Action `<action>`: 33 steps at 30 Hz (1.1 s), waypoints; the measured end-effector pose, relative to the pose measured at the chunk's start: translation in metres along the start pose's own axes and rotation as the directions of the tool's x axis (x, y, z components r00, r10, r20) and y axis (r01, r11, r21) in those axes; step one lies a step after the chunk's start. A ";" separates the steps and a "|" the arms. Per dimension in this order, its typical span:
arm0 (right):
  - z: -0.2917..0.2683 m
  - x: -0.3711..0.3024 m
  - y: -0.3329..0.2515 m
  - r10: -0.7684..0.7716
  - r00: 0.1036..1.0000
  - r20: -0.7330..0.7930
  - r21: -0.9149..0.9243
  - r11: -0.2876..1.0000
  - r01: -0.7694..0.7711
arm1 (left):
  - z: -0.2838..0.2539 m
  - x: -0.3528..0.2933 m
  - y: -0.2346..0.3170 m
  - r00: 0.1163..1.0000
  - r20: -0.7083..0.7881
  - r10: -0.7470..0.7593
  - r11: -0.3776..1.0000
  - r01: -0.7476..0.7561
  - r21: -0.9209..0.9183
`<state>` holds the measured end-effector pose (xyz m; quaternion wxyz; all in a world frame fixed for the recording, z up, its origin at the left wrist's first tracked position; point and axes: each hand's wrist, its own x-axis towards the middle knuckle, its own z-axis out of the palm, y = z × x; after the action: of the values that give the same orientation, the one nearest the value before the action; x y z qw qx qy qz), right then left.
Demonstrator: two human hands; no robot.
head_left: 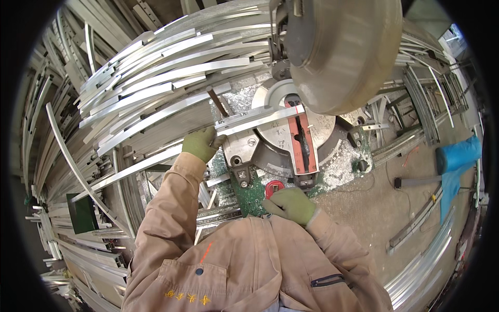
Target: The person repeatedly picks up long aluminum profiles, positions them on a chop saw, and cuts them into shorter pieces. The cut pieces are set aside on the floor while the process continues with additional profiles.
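Note:
My left hand (pixel 200 144), in a green glove, is closed around a long silver metal bar (pixel 148 165). The bar runs from the lower left across the mitre saw's round table (pixel 269 136), along the fence (pixel 241 118). Its right end lies over the red slot insert (pixel 304 151), under a thin red mark. The saw head with its large round guard (pixel 348 57) is above and to the right. My gloved right hand (pixel 292 206) is curled at the table's front edge, right by a round red tape measure (pixel 274 187); whether the fingers grip anything is hidden.
Many silver metal lengths (pixel 171 67) are piled at the far left, with more stacks (pixel 429 260) at lower right. Metal shavings (pixel 338 174) cover the green saw base. A blue plastic roll (pixel 458 155) is at the right. A curved strip (pixel 78 161) crosses the left side.

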<state>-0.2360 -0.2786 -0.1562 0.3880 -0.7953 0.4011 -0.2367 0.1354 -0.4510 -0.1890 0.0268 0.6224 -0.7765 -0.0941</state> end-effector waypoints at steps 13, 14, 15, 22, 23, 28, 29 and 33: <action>-0.167 -0.142 0.172 0.649 0.534 -0.542 -0.307 0.439 -0.844 | 0.010 -0.003 -0.004 0.992 -0.123 0.016 0.999 -0.020 -0.036; -0.167 -0.135 0.173 0.701 0.458 -0.547 -0.277 0.366 -0.889 | 0.009 -0.004 -0.004 0.994 -0.106 0.018 1.000 -0.020 -0.023; -0.166 -0.129 0.173 0.747 0.372 -0.550 -0.245 0.281 -0.928 | 0.001 -0.001 0.003 0.999 -0.038 -0.004 1.000 0.004 0.012; -0.175 -0.128 0.165 0.674 0.563 -0.479 -0.395 0.407 -0.824 | -0.003 -0.003 0.002 1.000 -0.018 -0.015 1.000 0.015 -0.017; -0.174 -0.137 0.175 0.620 0.637 -0.458 -0.420 0.480 -0.770 | -0.004 -0.002 0.005 1.000 -0.007 -0.022 1.000 0.022 -0.017; -0.187 -0.108 0.168 0.845 0.309 -0.437 -0.418 0.113 -0.901 | -0.001 -0.005 0.004 0.998 0.014 -0.059 0.998 0.060 -0.024; -0.186 -0.113 0.170 0.804 0.423 -0.419 -0.432 0.234 -0.871 | 0.000 -0.005 0.001 0.999 -0.002 -0.046 0.999 0.046 -0.023; -0.187 -0.124 0.182 0.780 0.488 -0.393 -0.460 0.293 -0.838 | -0.002 -0.005 0.004 0.999 -0.013 -0.029 0.999 0.028 -0.015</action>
<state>-0.5175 -0.3257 -0.2019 0.1609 -0.5479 0.8154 0.0954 0.1334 -0.4452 -0.1863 0.0354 0.6339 -0.7667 -0.0960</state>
